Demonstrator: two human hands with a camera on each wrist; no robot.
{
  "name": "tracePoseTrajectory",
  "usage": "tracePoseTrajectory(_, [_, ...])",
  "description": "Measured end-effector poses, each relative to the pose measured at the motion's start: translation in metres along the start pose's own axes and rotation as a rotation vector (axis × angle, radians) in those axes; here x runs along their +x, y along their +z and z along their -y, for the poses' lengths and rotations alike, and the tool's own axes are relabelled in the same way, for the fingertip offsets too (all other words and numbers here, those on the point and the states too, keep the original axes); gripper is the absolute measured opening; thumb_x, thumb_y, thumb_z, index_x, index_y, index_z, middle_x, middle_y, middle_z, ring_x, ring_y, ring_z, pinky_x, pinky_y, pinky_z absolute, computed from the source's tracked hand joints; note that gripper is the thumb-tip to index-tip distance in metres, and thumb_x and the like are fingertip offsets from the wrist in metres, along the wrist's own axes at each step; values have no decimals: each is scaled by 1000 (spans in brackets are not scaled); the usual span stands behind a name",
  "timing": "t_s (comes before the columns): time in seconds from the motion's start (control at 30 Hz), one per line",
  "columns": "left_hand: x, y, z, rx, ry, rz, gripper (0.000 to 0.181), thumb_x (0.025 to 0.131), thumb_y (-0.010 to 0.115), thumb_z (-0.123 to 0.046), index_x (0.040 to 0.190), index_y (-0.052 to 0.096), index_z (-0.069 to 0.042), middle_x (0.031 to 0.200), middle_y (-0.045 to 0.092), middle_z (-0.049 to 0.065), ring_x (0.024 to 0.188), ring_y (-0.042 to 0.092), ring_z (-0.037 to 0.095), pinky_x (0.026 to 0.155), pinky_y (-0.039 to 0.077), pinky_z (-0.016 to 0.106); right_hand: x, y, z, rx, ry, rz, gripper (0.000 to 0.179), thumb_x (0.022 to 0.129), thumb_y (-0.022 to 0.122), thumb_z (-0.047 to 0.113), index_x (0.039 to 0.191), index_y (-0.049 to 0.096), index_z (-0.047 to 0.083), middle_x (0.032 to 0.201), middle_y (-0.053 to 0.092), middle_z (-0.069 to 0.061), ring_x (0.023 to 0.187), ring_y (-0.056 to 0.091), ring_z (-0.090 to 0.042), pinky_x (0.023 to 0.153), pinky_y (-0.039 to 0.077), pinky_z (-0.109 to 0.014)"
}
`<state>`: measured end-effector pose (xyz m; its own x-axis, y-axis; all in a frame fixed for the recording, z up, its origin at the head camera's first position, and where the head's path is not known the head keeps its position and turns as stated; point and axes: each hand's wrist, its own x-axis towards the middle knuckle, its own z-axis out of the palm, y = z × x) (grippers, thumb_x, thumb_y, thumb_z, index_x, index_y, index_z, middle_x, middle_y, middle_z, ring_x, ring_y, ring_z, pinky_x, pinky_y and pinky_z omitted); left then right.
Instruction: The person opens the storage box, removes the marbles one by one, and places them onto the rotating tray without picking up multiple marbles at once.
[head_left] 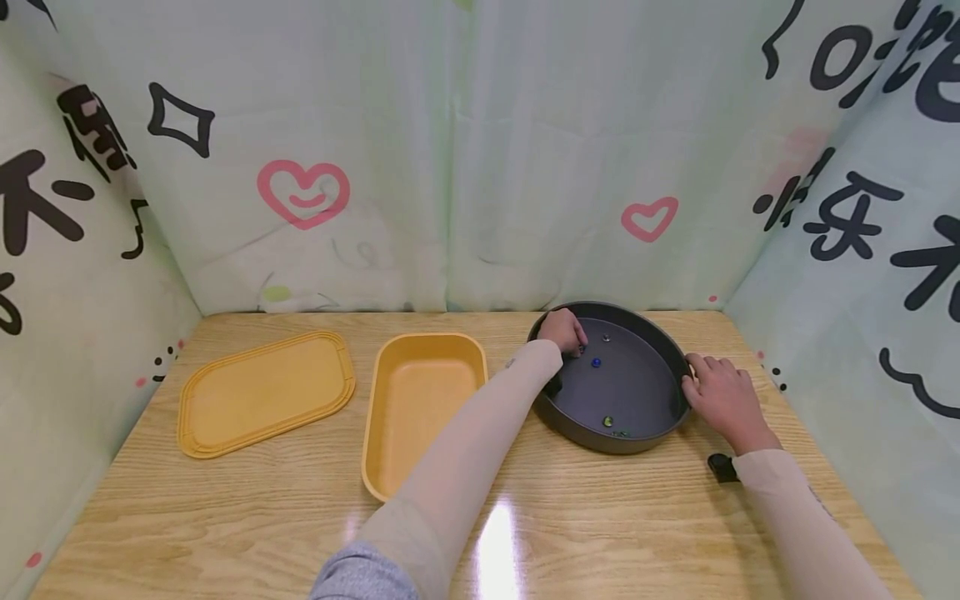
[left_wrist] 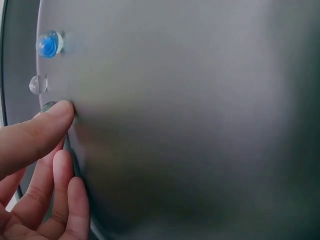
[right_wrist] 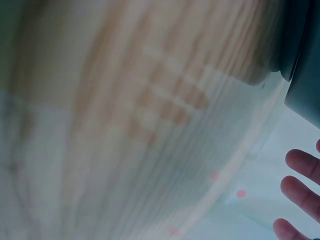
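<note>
A round dark grey pan [head_left: 637, 383] stands on the table with several small glass marbles inside. My left hand [head_left: 562, 331] reaches into its far left side. In the left wrist view, the thumb and fingertip pinch a marble [left_wrist: 49, 105], mostly hidden by the thumb. Close by lie a clear marble [left_wrist: 38, 84] and a blue-swirled marble [left_wrist: 49, 44]. Nearer the pan's front are a yellow-green marble [head_left: 607, 422] and small green pieces [head_left: 620, 433]. My right hand [head_left: 723, 400] touches the pan's right rim, fingers extended.
Left of the pan stands a deep yellow rectangular box [head_left: 427, 400], its near right side under my left forearm. Farther left lies a flat yellow lid [head_left: 266, 396]. Printed curtains [head_left: 450, 167] enclose the wooden table [head_left: 247, 517] at the back and sides.
</note>
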<state>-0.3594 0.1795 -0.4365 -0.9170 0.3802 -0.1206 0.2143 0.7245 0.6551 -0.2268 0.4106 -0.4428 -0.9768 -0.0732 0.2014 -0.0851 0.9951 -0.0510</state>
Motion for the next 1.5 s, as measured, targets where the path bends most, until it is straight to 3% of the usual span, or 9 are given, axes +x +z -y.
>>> tracePoseTrajectory(0.13, [3,-2,1,25,4,8,22,72,78,0,90,78,-13,100,73,-2,93,63,10,65,49,14,1,0,2,8,1,14,35,94,47,17,122,49,-5,113,57,-30,103,49,-47,79,38,-63])
tracePoseTrajectory(0.3, [0,-15,-4,46,43,16,25,73,76,-2,96,76,-13,102,72,-2,93,64,11,70,51,17,2,0,3,8,0,27,36,95,46,18,123,49,-5,114,57,-30,104,49,-47,80,38,-64])
tracePoseTrajectory(0.6, [-1,-47,-9,68,172,108,25,78,76,-10,103,74,-9,101,73,0,89,64,11,70,47,13,2,2,4,1,-2,41,36,95,45,18,123,49,-5,114,57,-30,104,49,-47,80,38,-63])
tracePoseTrajectory(0.77, [-5,-67,-5,-7,255,162,27,79,74,-10,105,73,-6,100,73,6,89,66,13,71,47,12,3,3,4,-3,-7,35,36,95,46,18,122,49,-5,113,57,-30,103,50,-48,79,39,-63])
tracePoseTrajectory(0.93, [-20,-86,1,-129,292,195,26,80,73,-9,106,72,-4,103,73,9,93,67,15,77,51,15,3,3,3,3,-10,15,36,95,46,18,122,50,-5,112,58,-30,102,50,-48,79,39,-63])
tracePoseTrajectory(1.13, [-43,-103,15,-197,351,231,26,81,71,-9,106,72,-3,102,72,11,93,68,16,77,52,17,3,4,2,8,-8,20,36,95,46,17,122,49,-5,113,57,-31,102,50,-48,80,38,-64])
tracePoseTrajectory(1.5, [-98,-128,58,-352,320,273,25,83,69,-6,107,71,1,107,70,18,89,67,16,83,53,21,1,2,-1,-2,-16,20,36,95,46,17,122,49,-5,113,57,-31,100,51,-48,76,39,-62])
